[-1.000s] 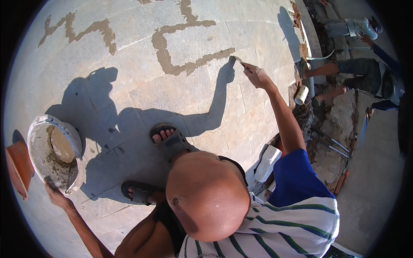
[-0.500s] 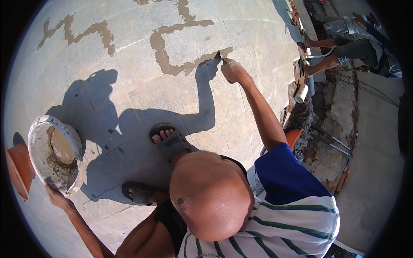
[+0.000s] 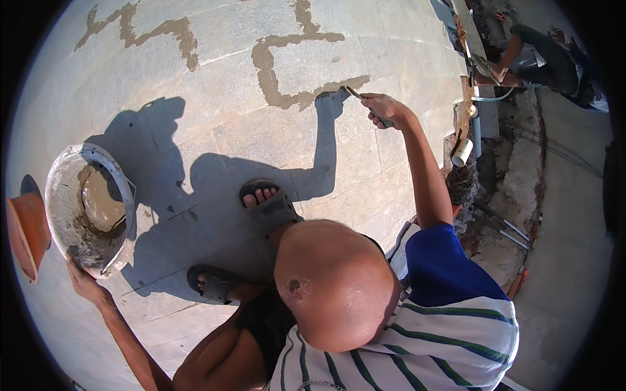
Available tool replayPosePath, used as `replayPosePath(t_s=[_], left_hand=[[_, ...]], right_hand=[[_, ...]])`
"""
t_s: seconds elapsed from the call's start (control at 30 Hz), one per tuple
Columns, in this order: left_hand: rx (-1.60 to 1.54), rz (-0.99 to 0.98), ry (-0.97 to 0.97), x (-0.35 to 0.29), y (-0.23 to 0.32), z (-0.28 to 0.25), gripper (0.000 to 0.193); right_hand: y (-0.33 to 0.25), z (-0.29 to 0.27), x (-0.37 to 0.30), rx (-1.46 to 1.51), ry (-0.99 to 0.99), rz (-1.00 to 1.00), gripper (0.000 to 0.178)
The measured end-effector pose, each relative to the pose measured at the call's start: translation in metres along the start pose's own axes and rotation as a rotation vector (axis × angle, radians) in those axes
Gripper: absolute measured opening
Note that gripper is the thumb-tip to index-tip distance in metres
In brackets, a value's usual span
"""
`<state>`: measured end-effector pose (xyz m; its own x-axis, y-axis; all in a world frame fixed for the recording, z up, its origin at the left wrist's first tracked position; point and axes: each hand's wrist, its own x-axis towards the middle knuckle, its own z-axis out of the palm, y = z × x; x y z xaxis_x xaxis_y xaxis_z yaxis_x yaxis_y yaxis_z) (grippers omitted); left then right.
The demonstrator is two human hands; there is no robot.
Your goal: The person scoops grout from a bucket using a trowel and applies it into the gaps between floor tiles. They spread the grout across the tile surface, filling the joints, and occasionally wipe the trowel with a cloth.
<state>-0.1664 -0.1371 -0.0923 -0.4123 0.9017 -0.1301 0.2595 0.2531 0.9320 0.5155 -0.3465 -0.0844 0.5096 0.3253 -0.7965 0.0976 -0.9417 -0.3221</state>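
My right hand (image 3: 386, 109) is closed around the handle of a putty knife (image 3: 353, 92). Its blade reaches the near edge of a grey-brown mortar strip (image 3: 266, 72), which follows the joints of the pale stone paving (image 3: 365, 146). At the left, my left hand (image 3: 86, 281) grips the near side of a white, mortar-smeared bucket (image 3: 60, 205); its fingertips are partly hidden by the bucket. Wet mortar (image 3: 104, 203) lies inside the bucket.
An orange plastic tub (image 3: 27, 231) stands left of the bucket. My sandalled feet (image 3: 261, 199) are on the paving. Along its right edge run rubble, a white pipe piece (image 3: 462, 152) and metal bars (image 3: 515, 236). A co-worker's legs (image 3: 505, 62) show at upper right.
The whole view has shifted a little. My right hand has moved slightly right and the putty knife now leans lower. My left hand keeps hold of the bucket. The co-worker's legs have moved.
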Motion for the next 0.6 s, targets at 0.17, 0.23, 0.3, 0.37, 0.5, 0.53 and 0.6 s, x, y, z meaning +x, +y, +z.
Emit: replayPosePath(t_s=[0.17,0.23,0.3,0.37,0.5,0.53,0.6], left_hand=[[0.029,0.004,-0.001,0.009,-0.014,-0.005,0.043],[0.023,0.026,0.004,0.011,-0.016,-0.01,0.044],[-0.023,0.05,-0.011,0.016,-0.024,-0.012,0.044],[0.018,0.037,-0.008,0.01,-0.017,-0.003,0.044],[0.031,0.037,0.008,0.007,-0.012,-0.005,0.044],[0.051,0.031,0.015,0.006,-0.01,-0.003,0.044],[0.09,0.018,0.027,0.003,-0.003,-0.001,0.043]], right_hand=[[0.009,-0.041,0.055,0.045,0.063,-0.048,0.018],[-0.01,-0.028,0.062,-0.118,0.038,-0.05,0.021],[-0.014,-0.007,0.07,-0.237,0.04,-0.08,0.019],[-0.02,0.014,0.065,-0.27,0.055,-0.159,0.016],[-0.065,0.066,0.012,-0.016,-0.014,-0.049,0.014],[-0.071,0.076,0.005,-0.03,-0.051,-0.032,0.015],[-0.078,0.097,-0.005,0.011,-0.124,-0.021,0.02]])
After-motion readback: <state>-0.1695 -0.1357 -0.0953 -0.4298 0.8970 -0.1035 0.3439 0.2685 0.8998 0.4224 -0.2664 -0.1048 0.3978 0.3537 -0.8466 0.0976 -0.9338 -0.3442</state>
